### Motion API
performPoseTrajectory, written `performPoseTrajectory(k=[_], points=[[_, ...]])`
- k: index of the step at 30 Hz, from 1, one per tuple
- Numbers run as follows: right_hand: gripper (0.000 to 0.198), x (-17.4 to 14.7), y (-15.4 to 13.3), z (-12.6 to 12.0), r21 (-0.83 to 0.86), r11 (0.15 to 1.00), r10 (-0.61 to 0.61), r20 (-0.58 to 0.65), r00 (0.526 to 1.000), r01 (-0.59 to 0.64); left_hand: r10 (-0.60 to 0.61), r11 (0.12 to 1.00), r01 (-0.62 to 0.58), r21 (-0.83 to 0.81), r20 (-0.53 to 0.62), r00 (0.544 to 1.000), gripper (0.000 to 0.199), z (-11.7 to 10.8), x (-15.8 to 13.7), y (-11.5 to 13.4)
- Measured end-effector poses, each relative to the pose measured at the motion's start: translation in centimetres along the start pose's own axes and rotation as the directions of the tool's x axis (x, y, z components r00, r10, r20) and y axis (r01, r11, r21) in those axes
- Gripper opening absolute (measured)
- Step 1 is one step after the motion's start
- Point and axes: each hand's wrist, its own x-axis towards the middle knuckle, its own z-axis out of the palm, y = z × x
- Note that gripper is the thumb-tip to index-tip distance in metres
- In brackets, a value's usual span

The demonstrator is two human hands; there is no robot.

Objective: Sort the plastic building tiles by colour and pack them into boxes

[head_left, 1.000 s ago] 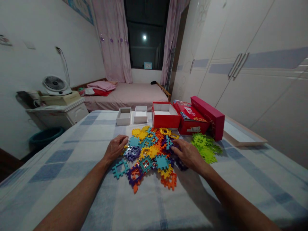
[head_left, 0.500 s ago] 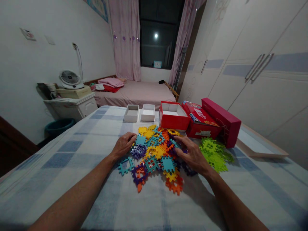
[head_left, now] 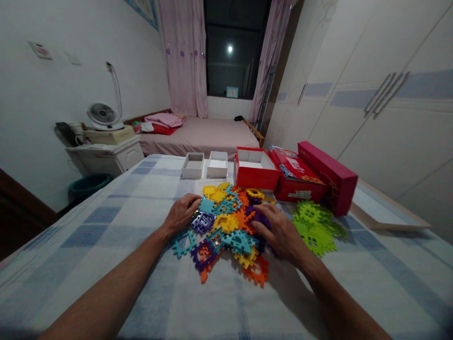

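A heap of toothed plastic building pieces in yellow, teal, purple and orange lies on the checked cloth between my hands. My left hand rests at the heap's left edge, fingers together and stretched out, fingertips beside a teal square piece. At the heap's right side, my right hand has its thumb and fingers apart over purple pieces, touching them; the fingers partly cover these. Teal pieces overlap at the front of the heap. To the right of my right hand lies a separate pile of lime-green pieces.
Behind the heap stand two small white boxes, an open red box, a printed red box and a long crimson box. A shallow tray-like lid lies at the right edge of the cloth.
The teal piece that was by my right fingers is gone from there, and teal pieces now overlap at the heap's front. My right hand has moved slightly down; my left hand stays put.
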Motion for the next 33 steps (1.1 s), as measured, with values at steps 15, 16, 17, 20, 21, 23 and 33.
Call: performPoseTrajectory(k=[15, 16, 17, 20, 21, 23, 33], points=[[0.037, 0.1, 2.9, -0.1, -0.027, 0.961, 0.278, 0.106, 0.955, -0.276, 0.608, 0.784, -0.62, 0.004, 0.191, 0.77, 0.03, 0.9, -3.3, 11.0], [0.036, 0.2, 2.7, 0.0, -0.045, 0.961, 0.275, 0.1, 0.956, -0.272, 0.651, 0.742, -0.67, -0.03, 0.27, 0.709, 0.034, 1.4, -3.8, 11.9], [0.033, 0.2, 2.4, 0.1, -0.068, 0.962, 0.27, 0.092, 0.959, -0.264, 0.679, 0.705, -0.707, -0.058, 0.346, 0.647, 0.038, 1.9, -4.3, 12.8], [0.025, 0.2, 1.5, 0.6, -0.108, 0.959, 0.268, 0.069, 0.961, -0.26, 0.728, 0.589, -0.801, -0.103, 0.498, 0.471, 0.043, 3.7, -5.3, 14.3], [0.024, 0.2, 1.3, 0.7, -0.102, 0.958, 0.276, 0.063, 0.959, -0.268, 0.734, 0.558, -0.825, -0.091, 0.519, 0.439, 0.041, 4.2, -5.5, 14.5], [0.026, 0.3, 1.2, 0.3, -0.06, 0.958, 0.282, 0.035, 0.959, -0.28, 0.73, 0.525, -0.851, -0.029, 0.529, 0.432, 0.028, 5.0, -5.7, 14.5], [0.023, -4.3, 1.4, -1.4, -0.204, 0.932, 0.321, 0.085, 0.943, -0.299, 0.689, 0.604, -0.797, 0.029, 0.484, 0.54, 0.017, 4.3, -5.9, 12.3]])
